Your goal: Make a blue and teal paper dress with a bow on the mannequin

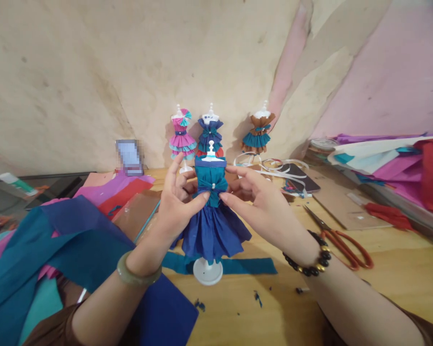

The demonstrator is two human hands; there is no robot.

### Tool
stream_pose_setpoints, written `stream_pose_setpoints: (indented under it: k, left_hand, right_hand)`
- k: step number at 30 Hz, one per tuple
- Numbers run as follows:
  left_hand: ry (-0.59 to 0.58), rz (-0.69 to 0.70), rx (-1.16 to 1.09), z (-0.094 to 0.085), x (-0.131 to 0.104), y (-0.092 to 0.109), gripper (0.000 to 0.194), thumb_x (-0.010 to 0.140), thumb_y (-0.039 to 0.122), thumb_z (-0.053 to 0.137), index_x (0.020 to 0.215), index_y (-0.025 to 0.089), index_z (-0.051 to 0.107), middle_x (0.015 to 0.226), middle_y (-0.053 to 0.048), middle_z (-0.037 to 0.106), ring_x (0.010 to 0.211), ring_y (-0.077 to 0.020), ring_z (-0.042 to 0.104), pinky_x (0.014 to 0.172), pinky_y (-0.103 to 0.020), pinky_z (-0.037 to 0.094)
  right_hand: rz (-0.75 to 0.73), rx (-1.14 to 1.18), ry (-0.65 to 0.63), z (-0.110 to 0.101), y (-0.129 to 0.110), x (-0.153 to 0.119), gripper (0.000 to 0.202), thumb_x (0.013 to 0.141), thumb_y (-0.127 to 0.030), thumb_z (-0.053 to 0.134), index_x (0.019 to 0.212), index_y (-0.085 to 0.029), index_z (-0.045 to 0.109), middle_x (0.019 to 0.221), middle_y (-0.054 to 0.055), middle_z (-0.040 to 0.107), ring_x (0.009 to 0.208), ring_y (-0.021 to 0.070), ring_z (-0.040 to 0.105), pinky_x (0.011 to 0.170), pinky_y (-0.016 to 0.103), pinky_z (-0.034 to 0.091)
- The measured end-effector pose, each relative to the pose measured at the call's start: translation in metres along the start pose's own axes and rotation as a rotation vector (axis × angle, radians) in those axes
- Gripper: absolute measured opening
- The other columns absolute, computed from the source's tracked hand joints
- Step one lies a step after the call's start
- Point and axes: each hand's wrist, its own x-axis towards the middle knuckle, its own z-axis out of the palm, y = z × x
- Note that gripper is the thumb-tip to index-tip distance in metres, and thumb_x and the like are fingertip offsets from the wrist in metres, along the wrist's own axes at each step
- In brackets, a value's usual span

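A small white dress stand (208, 272) stands upright on the table in front of me. It wears a crepe paper dress with a teal bodice and a pleated blue skirt (216, 233). At the waist sits a teal and blue paper bow (214, 185) with a pearl bead at its centre. My left hand (182, 194) has its thumb against the bow's left side, fingers curled behind. My right hand (254, 199) pinches near the bow's right side with thumb and fingers. A flat teal paper strip (248, 265) lies behind the stand's base.
Three more dressed stands, one pink (181, 139), one blue (210, 129) and one brown (258, 137), stand by the wall. Orange-handled scissors (341, 242) lie at the right. Paper sheets (75, 230) pile up at the left, near a phone (129, 156). Cardboard (342, 202) lies at the right.
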Motion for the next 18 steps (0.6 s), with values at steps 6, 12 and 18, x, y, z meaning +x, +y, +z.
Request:
stream_pose_setpoints:
  k: [6,12,18]
  left_hand:
    - [0.009,-0.013,-0.012,0.0006,-0.0010,-0.0020,0.091,0.074,0.021,0.080,0.146,0.035,0.027,0.119,-0.006,0.063,0.100,-0.0192,0.069,0.083,-0.031,0.057]
    - [-0.001,-0.007,-0.006,0.0016,-0.0018,-0.0018,0.089,0.075,0.020,0.078,0.146,0.034,0.027,0.119,-0.006,0.063,0.099,-0.0190,0.069,0.082,-0.031,0.056]
    - [-0.003,0.011,-0.006,0.0030,-0.0031,-0.0019,0.086,0.076,0.019,0.077,0.146,0.034,0.028,0.121,-0.007,0.062,0.101,-0.0190,0.068,0.085,-0.033,0.056]
  right_hand:
    - [0.068,0.038,0.013,-0.0004,0.0009,0.0014,0.047,0.079,-0.018,0.066,0.125,-0.018,0.052,0.073,-0.001,0.069,0.067,0.0168,0.066,0.065,0.032,0.053]
    - [0.144,0.249,-0.029,-0.0045,0.0007,0.0039,0.050,0.077,-0.021,0.068,0.124,-0.015,0.051,0.064,-0.005,0.064,0.061,0.0143,0.063,0.063,0.030,0.051]
    - [0.326,0.527,-0.045,-0.0064,-0.0007,0.0080,0.057,0.072,-0.024,0.077,0.122,-0.016,0.053,0.063,-0.006,0.067,0.058,0.0111,0.063,0.062,0.027,0.050]
